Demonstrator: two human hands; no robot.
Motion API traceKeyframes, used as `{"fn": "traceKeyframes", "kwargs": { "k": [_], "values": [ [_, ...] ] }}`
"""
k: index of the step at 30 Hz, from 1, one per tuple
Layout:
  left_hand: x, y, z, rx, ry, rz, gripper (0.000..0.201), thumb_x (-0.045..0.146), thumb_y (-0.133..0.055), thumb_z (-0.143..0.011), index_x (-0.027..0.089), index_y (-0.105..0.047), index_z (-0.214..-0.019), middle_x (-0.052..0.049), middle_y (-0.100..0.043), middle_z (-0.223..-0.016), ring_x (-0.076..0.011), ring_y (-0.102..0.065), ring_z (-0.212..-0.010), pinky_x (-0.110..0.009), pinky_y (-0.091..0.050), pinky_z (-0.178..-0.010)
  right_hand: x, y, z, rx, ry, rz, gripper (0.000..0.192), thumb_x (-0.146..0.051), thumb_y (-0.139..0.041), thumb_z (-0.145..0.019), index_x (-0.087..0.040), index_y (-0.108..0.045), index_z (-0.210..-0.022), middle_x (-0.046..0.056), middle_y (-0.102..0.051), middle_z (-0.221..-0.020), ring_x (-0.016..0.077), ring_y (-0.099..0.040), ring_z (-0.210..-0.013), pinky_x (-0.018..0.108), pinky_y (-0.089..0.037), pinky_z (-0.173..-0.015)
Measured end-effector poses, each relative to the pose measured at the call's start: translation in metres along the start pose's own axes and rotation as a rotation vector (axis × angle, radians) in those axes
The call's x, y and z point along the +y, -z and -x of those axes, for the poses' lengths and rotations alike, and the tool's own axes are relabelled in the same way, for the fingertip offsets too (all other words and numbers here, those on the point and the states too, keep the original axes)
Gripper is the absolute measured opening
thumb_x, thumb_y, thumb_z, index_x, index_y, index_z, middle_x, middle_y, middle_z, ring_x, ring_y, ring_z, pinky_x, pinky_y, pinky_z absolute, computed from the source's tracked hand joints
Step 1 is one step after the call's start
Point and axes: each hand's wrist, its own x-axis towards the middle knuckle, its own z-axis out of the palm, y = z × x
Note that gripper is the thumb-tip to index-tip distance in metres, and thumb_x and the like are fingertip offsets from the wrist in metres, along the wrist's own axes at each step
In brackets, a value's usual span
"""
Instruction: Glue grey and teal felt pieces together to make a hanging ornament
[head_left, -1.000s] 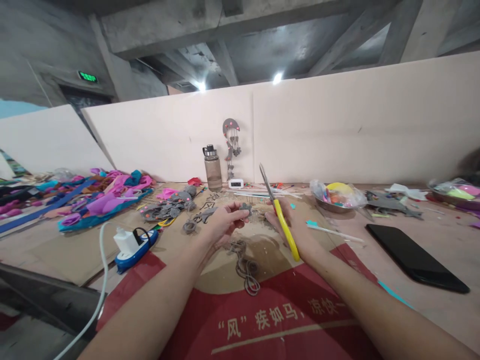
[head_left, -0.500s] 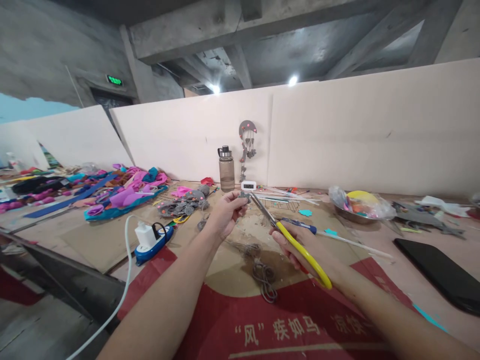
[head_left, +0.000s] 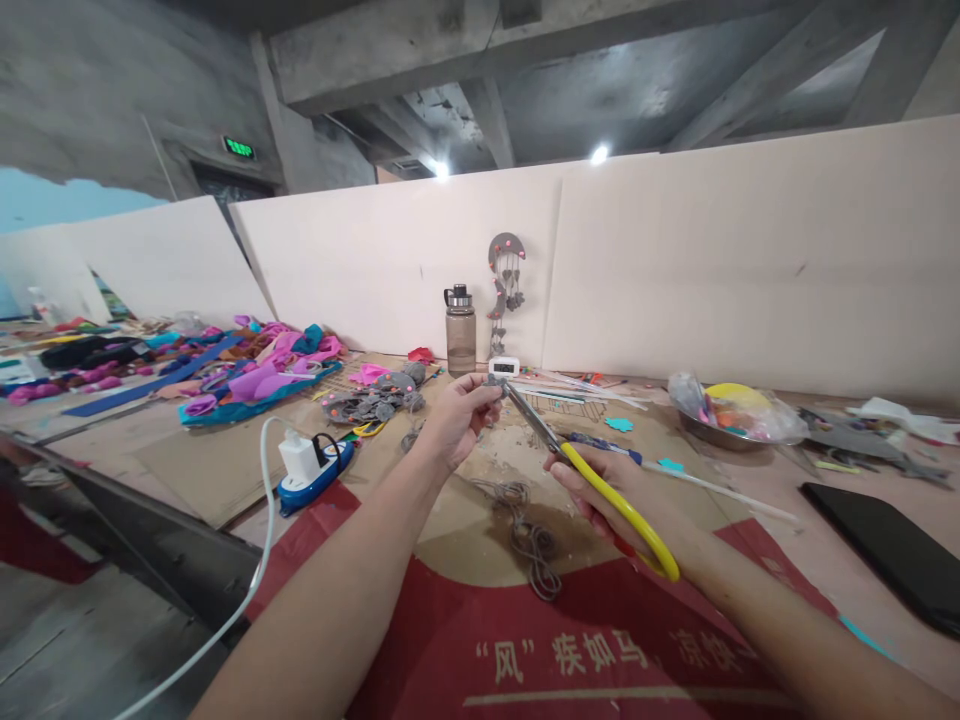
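Between the thumb and fingers of my left hand (head_left: 466, 415) is pinched a small grey felt piece (head_left: 496, 380). My right hand (head_left: 596, 485) grips scissors (head_left: 616, 508) with yellow handles, their blades reaching up and left to the felt. The blade tips meet the piece's edge; whether they cut into it I cannot tell. Below the hands, a bundle of grey cord (head_left: 534, 545) lies on a red and brown cardboard sheet (head_left: 555, 650). A grey moon-shaped felt hanging (head_left: 507, 250) with pink dots is against the white partition behind.
A water bottle (head_left: 460, 335) and small digital clock (head_left: 504, 367) stand at the back. On the left are a blue power strip (head_left: 316, 480), grey felt pieces (head_left: 371, 400) and colourful felt scraps (head_left: 259, 375). A metal bowl (head_left: 731, 430) and black phone (head_left: 881, 550) lie right.
The whole view has shifted slightly, with things appearing a little further right. Both hands keep their holds, and the scissor blades stay at the felt piece.
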Motion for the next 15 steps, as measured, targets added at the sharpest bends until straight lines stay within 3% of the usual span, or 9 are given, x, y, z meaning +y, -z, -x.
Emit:
{"fn": "traceKeyframes", "kwargs": {
  "k": [15],
  "values": [
    [-0.001,0.0028,-0.0019,-0.024,0.007,0.002,0.028,0.016,-0.078,-0.058,0.013,-0.054,-0.071,0.003,-0.055,-0.06,-0.0052,-0.05,-0.051,-0.016,-0.036,-0.047,-0.007,0.0035,0.0004,-0.015,-0.022,0.031,0.035,-0.055,-0.05,-0.083,-0.021,-0.056,-0.091,-0.007,-0.042,-0.05,0.0067,-0.038,-0.034,0.019,-0.034,-0.034]
  ]
}}
